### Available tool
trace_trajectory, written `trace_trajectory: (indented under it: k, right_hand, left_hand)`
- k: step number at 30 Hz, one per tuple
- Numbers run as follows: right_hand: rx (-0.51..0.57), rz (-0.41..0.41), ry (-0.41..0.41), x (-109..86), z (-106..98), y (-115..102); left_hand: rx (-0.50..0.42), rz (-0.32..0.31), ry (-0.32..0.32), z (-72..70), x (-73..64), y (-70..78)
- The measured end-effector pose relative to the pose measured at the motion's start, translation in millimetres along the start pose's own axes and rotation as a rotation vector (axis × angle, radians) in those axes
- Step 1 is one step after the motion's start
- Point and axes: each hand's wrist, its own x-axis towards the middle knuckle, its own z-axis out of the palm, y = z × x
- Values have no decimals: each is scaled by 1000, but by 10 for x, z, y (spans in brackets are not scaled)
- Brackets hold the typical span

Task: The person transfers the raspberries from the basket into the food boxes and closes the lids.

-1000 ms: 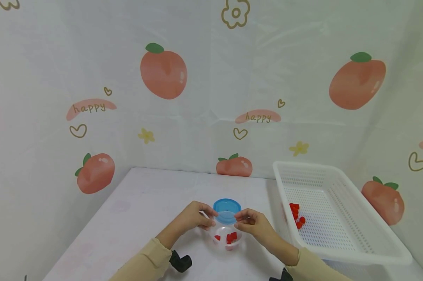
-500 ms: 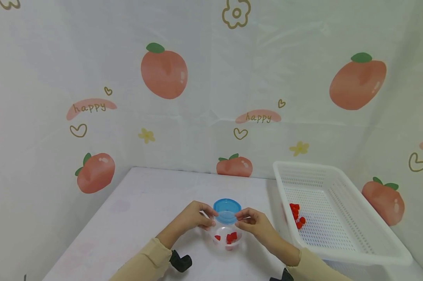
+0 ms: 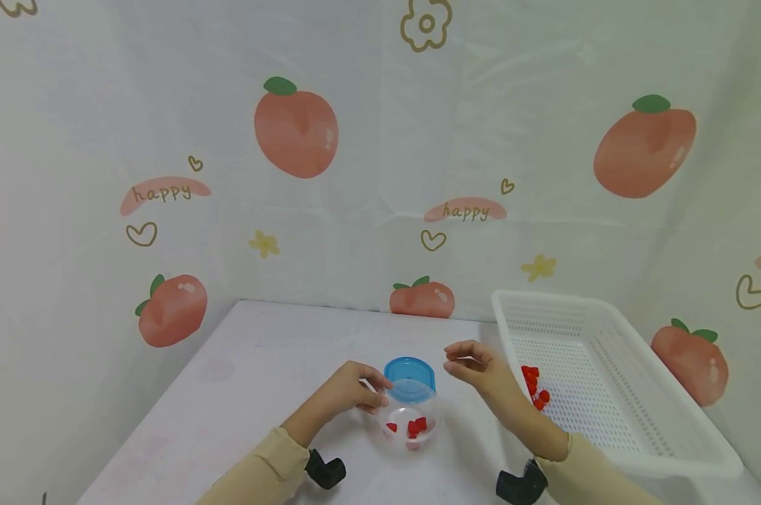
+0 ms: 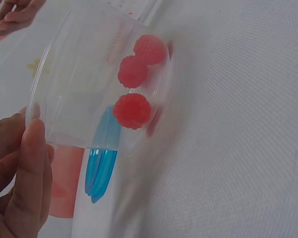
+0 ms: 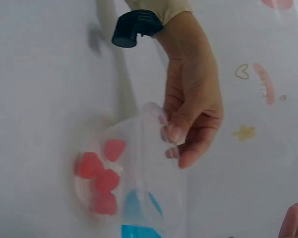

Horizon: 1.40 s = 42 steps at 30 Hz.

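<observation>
A clear plastic cup stands on the table with several red raspberries at its bottom. My left hand pinches the left side of its rim between thumb and fingers, as the right wrist view also shows. Off the cup, to its upper right, my right hand hangs in the air, fingers loosely bent and holding nothing. Just behind the cup lies a round blue lid, partly seen through the clear wall.
On the right of the table sits a white perforated basket, with more red raspberries along its left side. A pale curtain printed with peaches hangs behind the white table.
My right hand has let go of the cup's rim and moved up and to the right. The left hand and the cup stay where they were.
</observation>
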Motion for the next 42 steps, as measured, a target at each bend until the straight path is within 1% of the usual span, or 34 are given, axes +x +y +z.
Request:
trace_trajectory:
  k: [4,8,10,15,19,20,24,27,31,33,37,39,42]
  right_hand:
    - [3,-43,44,41,-150,-123]
    - [73,-118,54,107,-344,-181]
    - [112,-142,55,144,-453,-193]
    - [147,-204,96,240,-727,-157]
    - [169,-256,141,323,-934,-45]
    - [169,-258,152,338,-981,-12]
    - [163,-245,189,385,-1148,128]
    - [152,-234,196,403,-1249,226]
    - [80,-217,179,417,-1360,330]
    - [30,-196,161,426,-1408,367]
    - [-33,-120,111,441,-1489,421]
    - [-69,-77,80,444,-1522,442]
    - [-149,-20,21,444,-1569,469]
  left_hand:
    - [5,-3,1,0,1,5]
    - [9,-3,4,0,-2,9]
    - [10,-6,5,3,-4,12]
    - [11,-8,9,14,1,0]
    - [13,-4,11,17,4,-12]
    - [14,-4,11,17,5,-13]
    - [11,-8,12,14,7,-12]
    - [10,-9,11,12,9,-10]
    - [12,-7,9,13,15,-21]
    - [11,-7,9,13,15,-22]
    - [13,-2,9,11,4,-14]
    - [13,-1,9,11,-2,-10]
    - [16,-1,11,13,-4,-11]
